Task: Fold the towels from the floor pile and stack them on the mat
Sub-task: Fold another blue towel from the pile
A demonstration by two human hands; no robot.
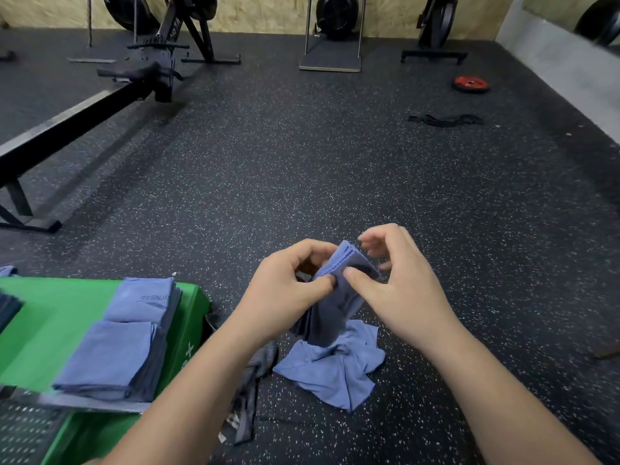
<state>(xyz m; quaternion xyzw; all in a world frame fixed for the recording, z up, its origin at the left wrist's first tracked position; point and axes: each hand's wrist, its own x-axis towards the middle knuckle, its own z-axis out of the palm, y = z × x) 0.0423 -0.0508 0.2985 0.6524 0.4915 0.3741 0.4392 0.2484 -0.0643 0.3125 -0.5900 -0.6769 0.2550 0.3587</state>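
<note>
Both my hands hold a folded blue towel (339,297) in the air above the floor. My left hand (288,290) pinches its left edge between thumb and curled fingers. My right hand (399,283) presses its thumb on the towel's front, fingers curled behind it. Under the hands, crumpled blue towels (339,367) lie in the floor pile. At lower left is the green mat (50,330), carrying two stacks of folded blue towels (117,354) (147,300).
A checked dark cloth (248,397) lies on the speckled black floor between mat and pile. A rowing machine (84,105) runs along the left. Far off are a red weight plate (471,83), a black band (446,119) and more machines by the wall.
</note>
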